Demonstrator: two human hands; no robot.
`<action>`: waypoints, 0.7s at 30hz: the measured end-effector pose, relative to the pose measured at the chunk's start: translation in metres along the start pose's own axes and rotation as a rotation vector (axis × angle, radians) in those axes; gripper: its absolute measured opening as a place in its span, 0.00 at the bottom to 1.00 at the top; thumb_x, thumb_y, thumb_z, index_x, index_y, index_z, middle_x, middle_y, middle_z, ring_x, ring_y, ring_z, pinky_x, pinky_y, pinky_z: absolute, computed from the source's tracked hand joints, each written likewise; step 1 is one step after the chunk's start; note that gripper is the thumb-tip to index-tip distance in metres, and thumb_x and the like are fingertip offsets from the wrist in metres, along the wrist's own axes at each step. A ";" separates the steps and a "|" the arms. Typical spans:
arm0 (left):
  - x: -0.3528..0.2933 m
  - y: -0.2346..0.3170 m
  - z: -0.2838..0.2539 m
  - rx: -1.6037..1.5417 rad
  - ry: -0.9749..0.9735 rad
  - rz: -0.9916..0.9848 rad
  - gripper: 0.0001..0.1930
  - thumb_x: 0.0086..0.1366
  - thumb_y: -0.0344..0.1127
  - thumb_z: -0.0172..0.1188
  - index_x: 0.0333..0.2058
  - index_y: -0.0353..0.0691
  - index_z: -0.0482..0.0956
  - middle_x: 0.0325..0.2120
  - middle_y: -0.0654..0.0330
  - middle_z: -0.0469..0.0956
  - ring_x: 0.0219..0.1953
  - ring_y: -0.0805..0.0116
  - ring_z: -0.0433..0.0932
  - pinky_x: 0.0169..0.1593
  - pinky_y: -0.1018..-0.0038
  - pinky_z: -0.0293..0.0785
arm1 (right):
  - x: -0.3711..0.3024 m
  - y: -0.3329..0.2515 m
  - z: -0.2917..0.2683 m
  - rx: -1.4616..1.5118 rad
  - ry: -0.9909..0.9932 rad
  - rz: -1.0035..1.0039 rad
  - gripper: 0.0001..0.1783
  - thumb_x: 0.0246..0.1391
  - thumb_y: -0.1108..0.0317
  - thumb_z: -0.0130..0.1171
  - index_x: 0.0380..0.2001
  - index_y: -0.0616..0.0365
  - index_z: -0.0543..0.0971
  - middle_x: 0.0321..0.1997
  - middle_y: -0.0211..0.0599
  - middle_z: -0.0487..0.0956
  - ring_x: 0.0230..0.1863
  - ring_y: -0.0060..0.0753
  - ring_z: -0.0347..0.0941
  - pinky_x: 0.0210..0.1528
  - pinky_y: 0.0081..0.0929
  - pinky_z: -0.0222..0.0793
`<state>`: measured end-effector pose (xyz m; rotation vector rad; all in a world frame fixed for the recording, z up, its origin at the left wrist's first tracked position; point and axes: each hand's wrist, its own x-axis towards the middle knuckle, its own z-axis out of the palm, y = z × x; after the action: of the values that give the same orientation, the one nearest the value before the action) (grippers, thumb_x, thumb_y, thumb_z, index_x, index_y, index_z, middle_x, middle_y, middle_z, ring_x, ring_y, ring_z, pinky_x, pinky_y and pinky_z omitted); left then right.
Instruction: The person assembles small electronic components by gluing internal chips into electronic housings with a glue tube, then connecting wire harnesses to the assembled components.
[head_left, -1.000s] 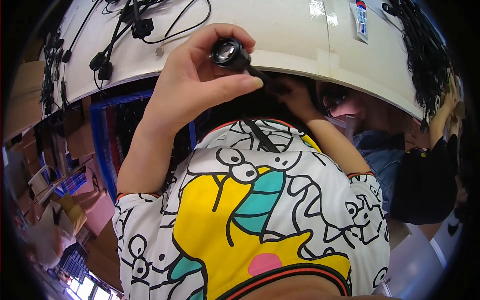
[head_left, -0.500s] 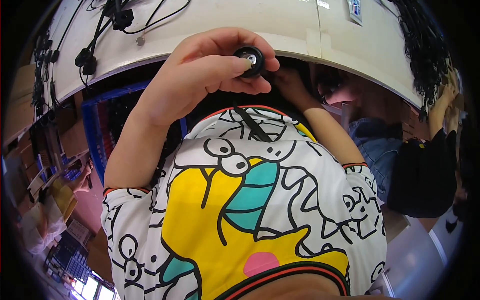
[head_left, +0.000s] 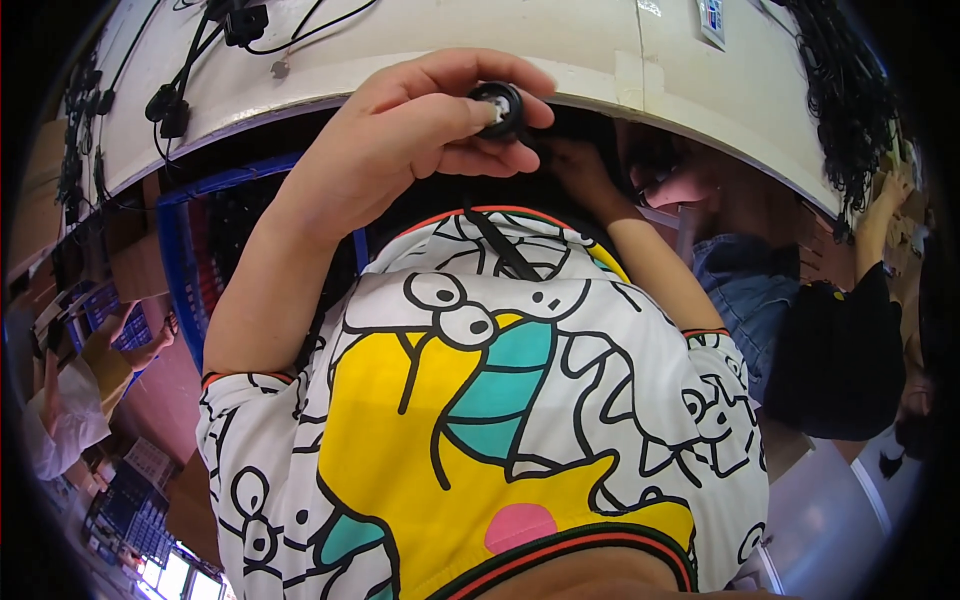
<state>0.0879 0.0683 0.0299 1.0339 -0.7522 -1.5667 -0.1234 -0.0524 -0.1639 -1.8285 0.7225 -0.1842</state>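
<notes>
Head view. The left hand [head_left: 410, 130] grips a black flashlight head [head_left: 507, 104], thumb against its open round face, fingers curled behind, at the near edge of the worktop [head_left: 580, 65]. The right hand [head_left: 580, 168] sits in shadow below that edge; whether it grips anything cannot be told from here. For good work, the rim should be held square and steady, with light, even thumb pressure at the centre and the fingertips kept behind the rim as support. Compared with one second ago, the thumb, then extended past the head along the dark barrel, now covers part of the face.
</notes>
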 end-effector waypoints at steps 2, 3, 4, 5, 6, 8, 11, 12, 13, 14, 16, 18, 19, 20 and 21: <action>0.000 0.000 0.004 -0.118 -0.097 -0.032 0.19 0.56 0.37 0.45 0.44 0.30 0.66 0.40 0.48 0.70 0.38 0.63 0.76 0.45 0.73 0.71 | 0.001 0.001 0.000 0.019 -0.014 0.011 0.15 0.49 0.76 0.49 0.42 0.57 0.74 0.33 0.36 0.78 0.36 0.24 0.74 0.41 0.21 0.68; 0.000 0.000 0.005 -0.120 -0.099 -0.032 0.19 0.56 0.37 0.45 0.44 0.30 0.66 0.40 0.48 0.70 0.38 0.63 0.76 0.45 0.73 0.71 | 0.001 0.002 0.001 0.041 -0.029 0.022 0.15 0.49 0.76 0.49 0.42 0.58 0.74 0.34 0.36 0.78 0.36 0.24 0.74 0.42 0.21 0.68; 0.000 -0.001 0.005 -0.122 -0.115 -0.034 0.21 0.56 0.39 0.45 0.44 0.29 0.65 0.41 0.48 0.70 0.38 0.62 0.75 0.46 0.73 0.70 | 0.002 -0.004 0.001 0.039 -0.029 0.023 0.15 0.49 0.76 0.49 0.42 0.58 0.74 0.34 0.36 0.78 0.36 0.24 0.74 0.42 0.21 0.68; 0.000 -0.001 0.005 -0.125 -0.131 -0.036 0.22 0.57 0.40 0.45 0.45 0.28 0.65 0.41 0.48 0.70 0.39 0.61 0.75 0.47 0.73 0.70 | 0.002 -0.014 0.001 0.049 -0.040 0.054 0.16 0.49 0.77 0.48 0.42 0.58 0.74 0.34 0.35 0.78 0.36 0.24 0.74 0.42 0.21 0.68; 0.000 -0.002 0.004 -0.126 -0.131 -0.036 0.22 0.57 0.40 0.45 0.45 0.28 0.65 0.41 0.48 0.70 0.39 0.61 0.75 0.47 0.73 0.70 | 0.002 -0.021 0.001 0.059 -0.051 0.084 0.16 0.49 0.78 0.48 0.42 0.58 0.74 0.34 0.35 0.78 0.36 0.24 0.73 0.42 0.21 0.68; 0.002 -0.002 0.004 -0.141 -0.164 -0.037 0.21 0.55 0.38 0.47 0.44 0.28 0.66 0.41 0.47 0.70 0.38 0.61 0.75 0.47 0.72 0.70 | 0.003 -0.027 0.000 0.075 -0.041 0.105 0.16 0.49 0.79 0.47 0.42 0.59 0.74 0.35 0.35 0.78 0.36 0.23 0.73 0.42 0.21 0.68; 0.002 -0.004 0.003 -0.039 -0.163 -0.009 0.19 0.54 0.36 0.50 0.42 0.29 0.67 0.40 0.48 0.70 0.39 0.61 0.75 0.46 0.71 0.70 | 0.002 -0.025 -0.004 0.070 -0.052 0.114 0.16 0.49 0.80 0.45 0.42 0.59 0.74 0.35 0.35 0.78 0.35 0.23 0.73 0.42 0.20 0.68; 0.001 -0.004 0.003 -0.041 -0.166 -0.009 0.19 0.54 0.36 0.50 0.42 0.29 0.67 0.40 0.48 0.70 0.39 0.61 0.75 0.46 0.71 0.70 | 0.002 -0.024 -0.006 0.052 -0.074 0.101 0.17 0.49 0.81 0.44 0.42 0.59 0.74 0.35 0.35 0.78 0.34 0.22 0.73 0.42 0.20 0.68; 0.002 -0.004 0.003 -0.011 -0.144 -0.023 0.17 0.53 0.34 0.51 0.41 0.30 0.68 0.40 0.48 0.71 0.38 0.62 0.75 0.46 0.70 0.71 | 0.002 -0.021 -0.007 0.048 -0.068 0.105 0.17 0.49 0.81 0.44 0.42 0.59 0.74 0.35 0.35 0.78 0.34 0.22 0.73 0.42 0.20 0.68; 0.002 -0.005 0.003 0.019 -0.122 -0.036 0.16 0.53 0.33 0.51 0.40 0.31 0.69 0.39 0.49 0.71 0.38 0.63 0.75 0.45 0.70 0.71 | 0.001 -0.017 -0.006 0.070 -0.067 0.081 0.16 0.49 0.81 0.44 0.42 0.59 0.74 0.34 0.35 0.78 0.34 0.22 0.73 0.41 0.20 0.68; 0.002 -0.005 0.004 0.029 -0.132 -0.051 0.15 0.53 0.32 0.52 0.39 0.32 0.70 0.39 0.49 0.71 0.37 0.63 0.76 0.45 0.70 0.72 | 0.000 -0.015 -0.005 0.089 -0.062 0.058 0.16 0.49 0.81 0.44 0.41 0.59 0.75 0.34 0.35 0.78 0.34 0.22 0.73 0.40 0.20 0.68; 0.003 -0.006 0.005 0.037 -0.138 -0.078 0.12 0.53 0.30 0.51 0.37 0.32 0.71 0.38 0.50 0.72 0.35 0.64 0.76 0.43 0.71 0.73 | -0.003 -0.016 -0.005 0.072 -0.072 0.104 0.15 0.49 0.80 0.46 0.41 0.59 0.75 0.33 0.34 0.78 0.33 0.21 0.73 0.39 0.19 0.68; 0.003 -0.007 0.004 0.037 -0.136 -0.077 0.12 0.53 0.30 0.51 0.37 0.32 0.71 0.38 0.50 0.72 0.35 0.64 0.76 0.43 0.71 0.73 | -0.004 -0.016 -0.004 0.072 -0.073 0.103 0.15 0.49 0.80 0.46 0.41 0.59 0.75 0.33 0.34 0.78 0.33 0.21 0.73 0.39 0.19 0.68; 0.003 -0.008 0.004 -0.001 -0.136 -0.079 0.12 0.54 0.30 0.50 0.37 0.32 0.71 0.38 0.50 0.72 0.35 0.64 0.76 0.43 0.71 0.73 | -0.005 -0.015 -0.002 0.082 -0.068 0.109 0.14 0.49 0.78 0.47 0.40 0.58 0.75 0.32 0.34 0.78 0.32 0.21 0.73 0.38 0.19 0.68; 0.002 -0.009 0.004 -0.040 -0.135 -0.080 0.12 0.54 0.30 0.50 0.37 0.32 0.71 0.38 0.50 0.72 0.35 0.64 0.76 0.43 0.72 0.73 | -0.006 -0.015 -0.001 0.093 -0.063 0.116 0.13 0.50 0.77 0.48 0.40 0.58 0.76 0.32 0.34 0.78 0.32 0.21 0.73 0.38 0.19 0.68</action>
<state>0.0803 0.0680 0.0232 0.9460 -0.7763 -1.7272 -0.1229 -0.0467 -0.1490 -1.6915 0.7608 -0.0830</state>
